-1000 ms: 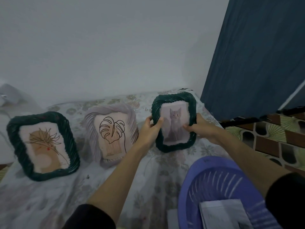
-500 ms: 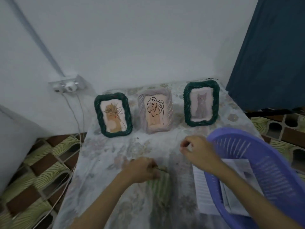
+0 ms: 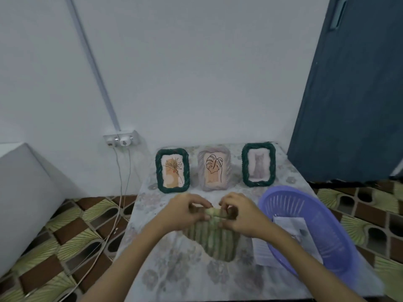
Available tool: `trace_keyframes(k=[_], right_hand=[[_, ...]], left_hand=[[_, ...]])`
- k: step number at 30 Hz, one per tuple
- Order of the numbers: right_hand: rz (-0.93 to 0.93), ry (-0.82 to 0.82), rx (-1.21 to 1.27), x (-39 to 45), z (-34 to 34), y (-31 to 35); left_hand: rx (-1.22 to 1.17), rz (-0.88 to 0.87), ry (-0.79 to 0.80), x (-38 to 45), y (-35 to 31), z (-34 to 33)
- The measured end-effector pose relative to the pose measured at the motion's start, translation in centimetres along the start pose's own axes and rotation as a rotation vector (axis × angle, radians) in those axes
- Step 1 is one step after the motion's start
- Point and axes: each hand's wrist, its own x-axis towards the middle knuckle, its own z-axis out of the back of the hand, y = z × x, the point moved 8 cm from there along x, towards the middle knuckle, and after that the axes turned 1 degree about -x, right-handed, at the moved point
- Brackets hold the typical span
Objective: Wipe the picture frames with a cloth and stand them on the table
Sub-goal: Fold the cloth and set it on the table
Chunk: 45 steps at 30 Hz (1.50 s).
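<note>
Three picture frames stand upright at the back of the table (image 3: 152, 277). A dark green frame with a dried-flower print (image 3: 172, 170) is on the left. A pale lilac frame with a leaf drawing (image 3: 214, 168) is in the middle. A dark green frame with a cat picture (image 3: 258, 164) is on the right. A green striped cloth (image 3: 212, 238) lies on the table in front of them. My left hand (image 3: 185, 211) and my right hand (image 3: 238, 213) both pinch its far edge, which is lifted and bunched between them.
A purple plastic basket (image 3: 309, 227) with papers (image 3: 292, 234) inside sits on the table's right side, tilted over the edge. A wall socket (image 3: 121, 139) with cables hangs left of the table. A dark blue door (image 3: 349, 94) is at the right. Patterned floor tiles surround the table.
Both hands left the cat frame, which now stands at the back right. They came back to the cloth, met at its far edge and lifted it. The view pulled back.
</note>
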Motion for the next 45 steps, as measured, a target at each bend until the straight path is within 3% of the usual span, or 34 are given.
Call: trace_keyframes(k=[3,8,13,15,18,21,23,30,34,37,42,45], right_hand=[[-0.057,-0.048,0.046,-1.2,1.8,1.6],[-0.018,-0.119,0.043,-2.3,3.9,4.1],[-0.038,-0.13,0.192,-2.7,5.3,4.5],[-0.061,-0.111,0.207,-2.8,5.4,4.3],[-0.077,-0.026,0.073,-3.0,5.3,4.1],[-0.042,0.102,-0.212,-3.4,4.6,4.2],[-0.026,0.101,-0.319,-3.4,4.5,4.1],[-0.066,-0.053,0.022,-2.7,6.9,3.5],[-0.076,-0.126,0.273,-2.6,7.9,3.8],[-0.095,-0.16,0.321,-1.8,7.5,3.5],[-0.095,-0.113,0.382,0.5,6.2,2.5],[-0.218,0.134,0.347,0.3,4.2,-0.7]], left_hand=[[-0.003,0.018,-0.037,-1.3,-0.8,1.3],[0.068,-0.023,-0.236,-3.0,-3.0,3.1],[0.046,-0.013,-0.059,-4.0,-3.0,1.5],[0.027,-0.023,-0.068,-4.2,-3.2,0.8],[-0.03,-0.039,-0.118,-4.2,-3.4,1.0],[-0.151,-0.066,-0.149,-3.9,-3.5,2.3],[-0.201,-0.056,-0.153,-3.7,-3.6,3.2],[0.055,-0.022,0.045,-3.7,-1.2,2.7],[-0.186,0.036,-0.02,-3.3,0.4,3.1],[-0.407,0.054,0.03,-2.4,-1.2,2.7],[-0.372,0.016,-0.017,1.1,-3.2,2.1],[-0.469,0.072,-0.063,2.1,-0.9,2.6]])
